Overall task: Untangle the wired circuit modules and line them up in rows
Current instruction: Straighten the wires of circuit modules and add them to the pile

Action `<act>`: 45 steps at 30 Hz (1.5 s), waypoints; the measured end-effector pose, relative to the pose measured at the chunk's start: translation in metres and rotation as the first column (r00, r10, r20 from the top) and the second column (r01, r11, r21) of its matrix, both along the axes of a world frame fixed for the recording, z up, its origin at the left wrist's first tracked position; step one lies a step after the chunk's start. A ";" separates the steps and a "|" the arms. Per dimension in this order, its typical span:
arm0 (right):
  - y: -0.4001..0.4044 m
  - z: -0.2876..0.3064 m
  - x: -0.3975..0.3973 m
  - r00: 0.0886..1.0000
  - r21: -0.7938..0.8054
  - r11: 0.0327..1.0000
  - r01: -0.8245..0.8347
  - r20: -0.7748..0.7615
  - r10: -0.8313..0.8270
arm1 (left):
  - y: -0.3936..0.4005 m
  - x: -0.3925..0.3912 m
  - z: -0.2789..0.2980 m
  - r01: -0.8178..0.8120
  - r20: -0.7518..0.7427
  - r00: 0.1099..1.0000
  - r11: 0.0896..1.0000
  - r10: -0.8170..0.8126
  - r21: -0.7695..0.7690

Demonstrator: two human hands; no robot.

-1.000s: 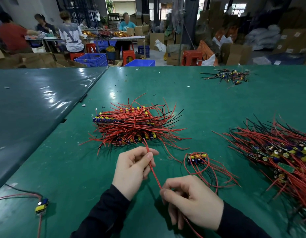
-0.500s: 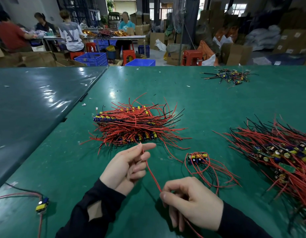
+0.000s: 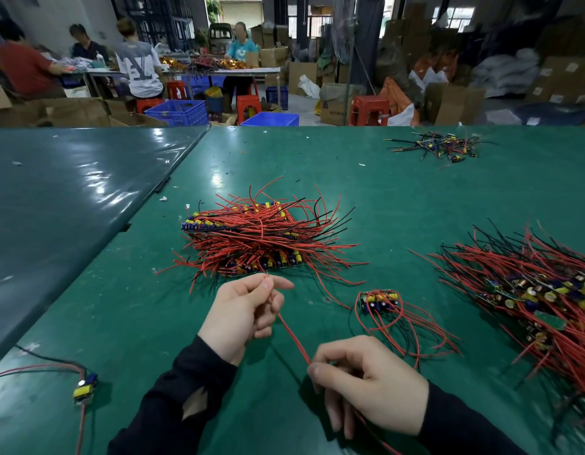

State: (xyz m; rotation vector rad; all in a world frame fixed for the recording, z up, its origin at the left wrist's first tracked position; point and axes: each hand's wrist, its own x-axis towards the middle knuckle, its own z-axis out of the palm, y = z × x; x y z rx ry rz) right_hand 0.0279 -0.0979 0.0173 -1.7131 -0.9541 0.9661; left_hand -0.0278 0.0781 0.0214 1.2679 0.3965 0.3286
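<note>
- My left hand point(image 3: 243, 315) pinched the upper end of a red wire point(image 3: 292, 336) between thumb and forefinger; the remaining fingers were curled loosely beneath it; the wire tip stood just clear of the fingertips, near the front edge of the stacked modules.
- My right hand point(image 3: 366, 384) gripped the same red wire lower down, thumb and forefinger closed on it, near the front edge of the tabletop point(image 3: 317, 165); the wire ran taut and diagonal between the two hands, then passed under the right palm toward the front edge; the module at its end could not be seen.
- The stacked modules point(image 3: 251, 234) lay in rows at the centre of the tabletop, their red and black leads fanning mostly to the right.
- A small bundle of modules point(image 3: 378, 300) lay just right of my left hand, between the stack and the right-hand heap; its leads looped toward the front edge.
- A large tangled heap point(image 3: 530, 284) occupied the right edge of the tabletop.
- A smaller tangle point(image 3: 439, 146) lay near the far right corner.
- A single module point(image 3: 86, 387) with its leads lay near the front left corner, well apart from both hands.
</note>
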 end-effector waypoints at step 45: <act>-0.003 -0.002 -0.007 0.706 0.090 0.975 -0.203 0.704 0.082 | 0.000 0.001 -0.004 0.054 -0.132 0.984 0.899 -0.123 -0.435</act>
